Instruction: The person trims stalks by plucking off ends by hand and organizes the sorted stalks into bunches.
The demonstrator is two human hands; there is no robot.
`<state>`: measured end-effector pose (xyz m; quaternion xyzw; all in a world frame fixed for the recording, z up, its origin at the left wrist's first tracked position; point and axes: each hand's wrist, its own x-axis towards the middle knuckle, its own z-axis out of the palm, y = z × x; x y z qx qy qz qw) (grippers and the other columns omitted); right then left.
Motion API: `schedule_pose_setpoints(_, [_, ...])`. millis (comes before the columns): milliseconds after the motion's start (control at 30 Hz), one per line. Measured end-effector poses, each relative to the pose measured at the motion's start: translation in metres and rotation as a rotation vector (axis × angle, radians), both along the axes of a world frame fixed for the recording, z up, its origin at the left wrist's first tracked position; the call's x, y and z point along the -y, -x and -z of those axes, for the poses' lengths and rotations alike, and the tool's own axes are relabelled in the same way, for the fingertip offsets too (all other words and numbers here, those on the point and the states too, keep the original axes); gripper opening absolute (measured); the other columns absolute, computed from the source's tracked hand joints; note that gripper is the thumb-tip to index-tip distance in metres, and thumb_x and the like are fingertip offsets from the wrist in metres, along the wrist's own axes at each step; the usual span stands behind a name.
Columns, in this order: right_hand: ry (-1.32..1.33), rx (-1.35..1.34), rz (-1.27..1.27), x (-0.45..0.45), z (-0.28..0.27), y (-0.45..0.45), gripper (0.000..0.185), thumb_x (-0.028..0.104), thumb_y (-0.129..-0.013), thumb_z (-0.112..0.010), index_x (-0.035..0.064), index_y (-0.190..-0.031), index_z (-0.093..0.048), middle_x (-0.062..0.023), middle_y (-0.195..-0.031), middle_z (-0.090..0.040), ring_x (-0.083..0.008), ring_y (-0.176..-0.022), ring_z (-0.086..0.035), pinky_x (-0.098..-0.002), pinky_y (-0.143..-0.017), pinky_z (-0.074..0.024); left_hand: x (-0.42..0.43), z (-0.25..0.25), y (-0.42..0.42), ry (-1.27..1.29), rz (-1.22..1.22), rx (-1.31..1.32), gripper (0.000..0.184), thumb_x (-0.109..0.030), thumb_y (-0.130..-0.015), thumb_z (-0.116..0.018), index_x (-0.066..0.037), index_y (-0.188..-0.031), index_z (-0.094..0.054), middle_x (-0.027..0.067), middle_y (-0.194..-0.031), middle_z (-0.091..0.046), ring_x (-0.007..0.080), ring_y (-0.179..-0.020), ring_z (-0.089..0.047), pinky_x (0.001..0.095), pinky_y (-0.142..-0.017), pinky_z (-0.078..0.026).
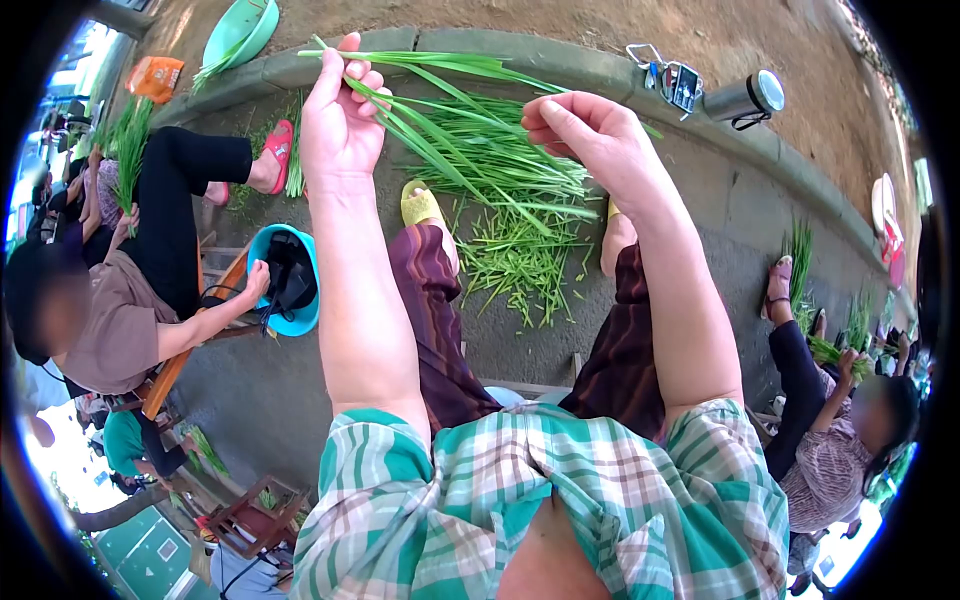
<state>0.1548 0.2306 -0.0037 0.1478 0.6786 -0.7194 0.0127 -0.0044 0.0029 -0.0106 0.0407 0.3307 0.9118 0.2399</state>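
My left hand (345, 125) is raised at the upper left, its fingers closed on a few long green stalks (425, 62) whose leaves fan out to the right. Across from it, my right hand (585, 130) has its fingers curled, thumb near the fingertips; whether anything thin is between them is too small to tell. Below and between both hands a pile of long green leaves (490, 145) lies on the ground. Nearer my feet is a heap of short cut green pieces (525, 260).
Behind the pile runs a stone curb (580, 68), with a metal flask (745, 98) and a phone (684, 86) on it. A green basin (240, 35) stands upper left. One person sits at left beside a blue bucket (300, 315), another at right.
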Motion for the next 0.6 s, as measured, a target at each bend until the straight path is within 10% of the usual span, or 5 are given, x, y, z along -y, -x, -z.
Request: schedule_pose_setpoints(600, [-0.056,-0.035,-0.071,0.003,0.001,-0.010,0.024,0.019,-0.095,-0.063,-0.0021,-0.102,-0.070,-0.0043,-0.088,-0.071,-0.0092,-0.082,-0.065,-0.0240,-0.078,-0.0531,0.000,0.000,0.000,-0.033,-0.085,-0.037,0.031,-0.026,-0.104,-0.044,-0.001,-0.119,-0.054,-0.0002,-0.078,-0.047,0.0092,-0.067,-0.039,0.0208,-0.052,-0.034])
